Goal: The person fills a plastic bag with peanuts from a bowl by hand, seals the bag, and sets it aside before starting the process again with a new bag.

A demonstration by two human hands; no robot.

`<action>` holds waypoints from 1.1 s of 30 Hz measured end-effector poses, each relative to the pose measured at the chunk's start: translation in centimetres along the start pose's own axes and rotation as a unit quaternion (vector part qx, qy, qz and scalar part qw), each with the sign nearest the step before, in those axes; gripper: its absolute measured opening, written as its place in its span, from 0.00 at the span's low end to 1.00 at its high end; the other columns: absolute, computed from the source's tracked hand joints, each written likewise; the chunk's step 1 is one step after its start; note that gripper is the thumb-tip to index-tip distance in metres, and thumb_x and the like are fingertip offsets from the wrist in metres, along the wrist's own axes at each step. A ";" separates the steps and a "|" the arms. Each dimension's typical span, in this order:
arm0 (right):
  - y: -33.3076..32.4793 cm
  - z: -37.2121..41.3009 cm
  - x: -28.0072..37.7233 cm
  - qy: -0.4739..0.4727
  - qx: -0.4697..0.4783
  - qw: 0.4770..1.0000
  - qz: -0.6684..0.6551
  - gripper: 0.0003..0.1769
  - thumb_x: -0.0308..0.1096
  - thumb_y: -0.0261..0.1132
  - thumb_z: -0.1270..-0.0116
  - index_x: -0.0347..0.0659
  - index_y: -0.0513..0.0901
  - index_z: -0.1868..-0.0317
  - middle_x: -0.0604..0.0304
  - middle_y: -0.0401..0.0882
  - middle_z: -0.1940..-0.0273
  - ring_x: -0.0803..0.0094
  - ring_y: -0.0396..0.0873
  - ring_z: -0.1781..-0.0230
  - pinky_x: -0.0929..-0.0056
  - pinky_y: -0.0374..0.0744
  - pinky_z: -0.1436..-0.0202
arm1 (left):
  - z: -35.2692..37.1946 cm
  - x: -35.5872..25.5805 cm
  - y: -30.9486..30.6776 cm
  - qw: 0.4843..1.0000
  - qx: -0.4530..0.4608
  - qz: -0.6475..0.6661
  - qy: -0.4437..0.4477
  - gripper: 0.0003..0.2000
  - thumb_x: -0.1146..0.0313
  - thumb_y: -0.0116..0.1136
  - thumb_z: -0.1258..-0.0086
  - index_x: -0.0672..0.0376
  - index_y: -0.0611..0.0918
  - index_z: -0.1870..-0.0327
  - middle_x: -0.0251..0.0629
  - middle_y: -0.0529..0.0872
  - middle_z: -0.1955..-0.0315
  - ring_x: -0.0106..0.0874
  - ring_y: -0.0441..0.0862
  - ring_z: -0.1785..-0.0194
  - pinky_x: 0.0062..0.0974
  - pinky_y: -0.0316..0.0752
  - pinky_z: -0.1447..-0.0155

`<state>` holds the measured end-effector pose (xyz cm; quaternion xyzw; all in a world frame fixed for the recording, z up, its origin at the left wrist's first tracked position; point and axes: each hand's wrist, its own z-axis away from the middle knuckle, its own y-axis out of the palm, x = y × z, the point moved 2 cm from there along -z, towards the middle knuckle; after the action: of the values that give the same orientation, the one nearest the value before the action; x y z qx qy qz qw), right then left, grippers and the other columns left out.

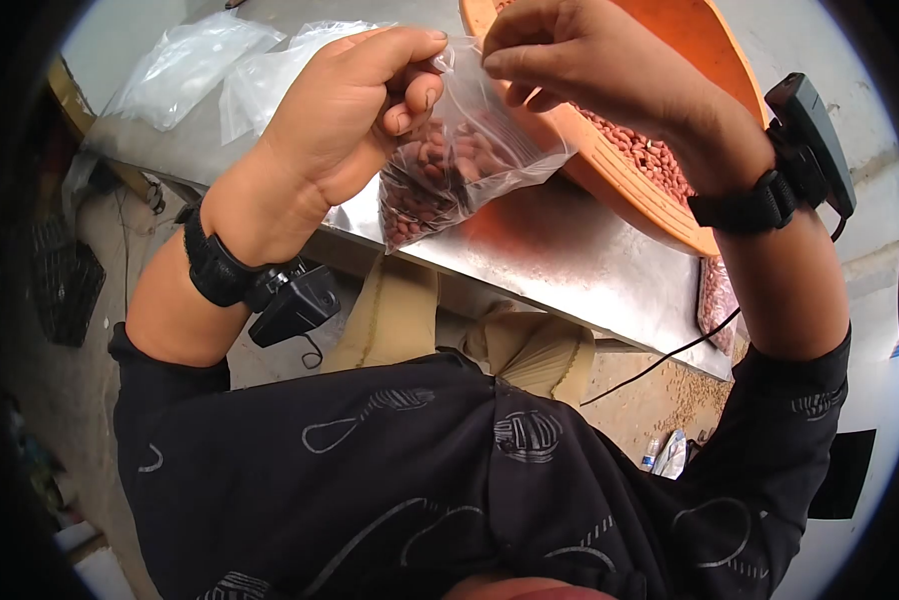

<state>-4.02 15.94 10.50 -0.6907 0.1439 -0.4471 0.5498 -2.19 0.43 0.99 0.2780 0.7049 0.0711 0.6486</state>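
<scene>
A clear plastic bag (450,180) with reddish-brown peanuts in its lower part hangs between my hands over the front of the metal table. My left hand (355,115) grips the bag's upper edge, its thumb and curled fingers pressed on the film. On the other side of the bag's top, my right hand (580,65) has its fingers bent in a pinch at the film; the fingertips are partly hidden. Behind and below my right hand stands an orange basin (660,225) with loose peanuts (650,160) in it.
Clear plastic bags (195,65) lie on the metal table (560,265) at the back left. A filled bag (718,300) is by the table's right end. A black cable (660,363) runs from near my right arm. Bits are scattered on the floor (670,400).
</scene>
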 end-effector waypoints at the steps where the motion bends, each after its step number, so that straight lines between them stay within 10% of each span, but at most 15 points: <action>1: -0.6 -0.1 -0.5 0.050 -0.040 0.998 -0.021 0.11 0.31 0.59 0.39 0.30 0.81 0.66 0.57 0.80 0.74 0.75 0.77 0.75 0.76 0.76 0.70 | 0.1 0.1 -0.2 1.000 0.009 -0.001 0.001 0.11 0.65 0.47 0.30 0.55 0.72 0.75 0.25 0.70 0.87 0.16 0.59 0.85 0.16 0.57 0.73; 3: -2.7 0.1 -1.9 0.070 -0.067 0.993 0.071 0.10 0.32 0.60 0.37 0.31 0.80 0.66 0.62 0.76 0.77 0.79 0.72 0.80 0.80 0.72 0.76 | 0.2 0.2 -0.7 1.000 0.028 0.000 -0.001 0.10 0.66 0.47 0.30 0.55 0.72 0.74 0.25 0.70 0.87 0.16 0.58 0.85 0.16 0.57 0.73; 6: -3.7 -0.9 -9.8 -0.043 -0.068 0.971 0.223 0.12 0.33 0.61 0.36 0.32 0.78 0.58 0.59 0.79 0.69 0.76 0.76 0.66 0.76 0.75 0.59 | 0.5 0.1 -0.7 0.999 0.041 0.003 -0.007 0.10 0.66 0.47 0.30 0.55 0.70 0.74 0.25 0.70 0.88 0.16 0.58 0.86 0.16 0.56 0.74; 11: 0.9 0.5 -13.4 -0.247 0.034 0.948 0.199 0.16 0.34 0.58 0.37 0.37 0.76 0.51 0.48 0.76 0.56 0.52 0.75 0.55 0.62 0.74 0.49 | 0.8 -0.2 -0.5 1.000 0.007 -0.014 -0.010 0.11 0.66 0.45 0.29 0.55 0.69 0.75 0.26 0.69 0.89 0.16 0.57 0.87 0.16 0.55 0.76; 21: 0.6 0.9 -20.7 -0.213 0.063 0.940 0.260 0.11 0.30 0.59 0.39 0.36 0.76 0.57 0.52 0.73 0.53 0.54 0.72 0.51 0.63 0.73 0.49 | 0.1 0.1 -0.8 0.999 0.040 0.014 -0.008 0.11 0.68 0.44 0.30 0.59 0.71 0.75 0.30 0.71 0.89 0.15 0.57 0.87 0.14 0.57 0.77; 33: -4.2 2.4 -28.1 0.008 -0.005 0.939 0.344 0.07 0.31 0.58 0.41 0.35 0.74 0.71 0.50 0.76 0.72 0.55 0.77 0.68 0.60 0.75 0.65 | -0.4 0.0 -0.5 0.999 0.034 -0.006 -0.005 0.12 0.66 0.45 0.30 0.58 0.71 0.76 0.29 0.70 0.89 0.15 0.58 0.87 0.14 0.59 0.75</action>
<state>-19.09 38.33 1.32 -0.5984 0.3791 -0.2354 0.6654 -2.71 0.07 0.84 0.2960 0.7052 0.0424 0.6429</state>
